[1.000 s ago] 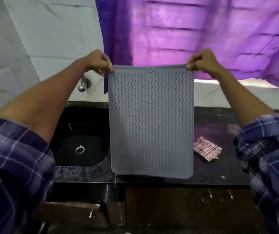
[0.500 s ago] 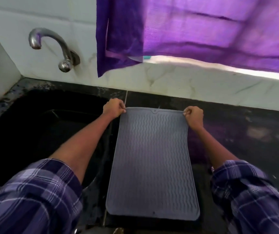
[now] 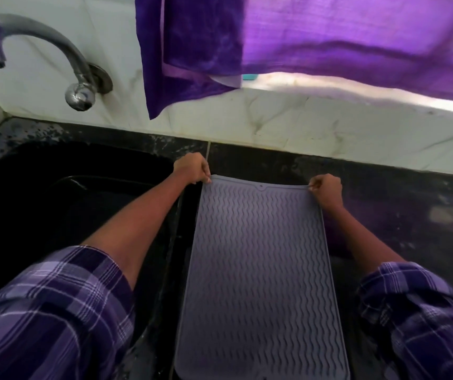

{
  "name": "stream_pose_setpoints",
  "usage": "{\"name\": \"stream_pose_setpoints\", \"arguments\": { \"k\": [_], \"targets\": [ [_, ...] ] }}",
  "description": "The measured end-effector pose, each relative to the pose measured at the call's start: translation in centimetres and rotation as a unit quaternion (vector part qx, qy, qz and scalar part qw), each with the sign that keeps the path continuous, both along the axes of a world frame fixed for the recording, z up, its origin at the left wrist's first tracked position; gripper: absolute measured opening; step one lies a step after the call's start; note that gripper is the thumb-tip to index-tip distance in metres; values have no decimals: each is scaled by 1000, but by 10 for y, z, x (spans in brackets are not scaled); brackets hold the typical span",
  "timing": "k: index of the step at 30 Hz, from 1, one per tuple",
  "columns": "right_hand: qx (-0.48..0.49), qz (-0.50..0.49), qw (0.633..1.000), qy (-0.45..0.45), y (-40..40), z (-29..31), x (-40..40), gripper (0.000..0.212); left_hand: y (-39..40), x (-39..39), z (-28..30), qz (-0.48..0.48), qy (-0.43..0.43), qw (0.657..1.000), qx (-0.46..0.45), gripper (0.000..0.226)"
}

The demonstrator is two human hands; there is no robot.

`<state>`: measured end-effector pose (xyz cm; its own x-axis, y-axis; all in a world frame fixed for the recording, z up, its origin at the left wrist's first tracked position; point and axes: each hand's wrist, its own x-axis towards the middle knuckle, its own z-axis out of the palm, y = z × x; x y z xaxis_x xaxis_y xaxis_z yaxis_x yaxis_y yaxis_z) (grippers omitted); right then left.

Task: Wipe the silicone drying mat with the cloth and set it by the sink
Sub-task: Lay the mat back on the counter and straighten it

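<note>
Two hands hold the grey silicone drying mat by its far corners. The left hand pinches the far left corner with curled fingers, and the right hand pinches the far right corner the same way, knuckles up. Between them the far edge of the mat bows slightly and carries a small notch with a hole at its middle. The mat lies lengthwise toward the person on the dark table, its wavy ribbed face up, and its near end with rounded corners reaches the bottom of the view. Whether the far edge rests on the table or is lifted a little cannot be told.

Just to the left of the mat is the black sink, set into the same dark surface; the mat's left edge runs close beside the sink's right rim. The left forearm crosses over the sink. Both arms wear purple plaid sleeves pushed up above the wrists.

Behind the sink a curved metal tap comes out of the white marble wall, its spout pointing down at the far left. A purple curtain hangs over the wall above the table, and under its lower edge shows a bright window ledge with a small teal object on it.
</note>
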<state>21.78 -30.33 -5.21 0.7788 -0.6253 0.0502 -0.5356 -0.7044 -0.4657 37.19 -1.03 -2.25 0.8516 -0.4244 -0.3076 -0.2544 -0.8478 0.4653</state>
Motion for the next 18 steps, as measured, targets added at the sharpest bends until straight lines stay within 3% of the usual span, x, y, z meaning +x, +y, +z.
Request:
{"name": "stream_pose_setpoints", "arguments": {
  "k": [9,18],
  "targets": [
    [-11,6,1000,1,-2,1,14,16,-7,12,-6,7,9,1000,12,18],
    [-20,-9,1000,-6,3,-1,12,18,-8,8,-13,3,-49,999,-3,16]
  ]
}}
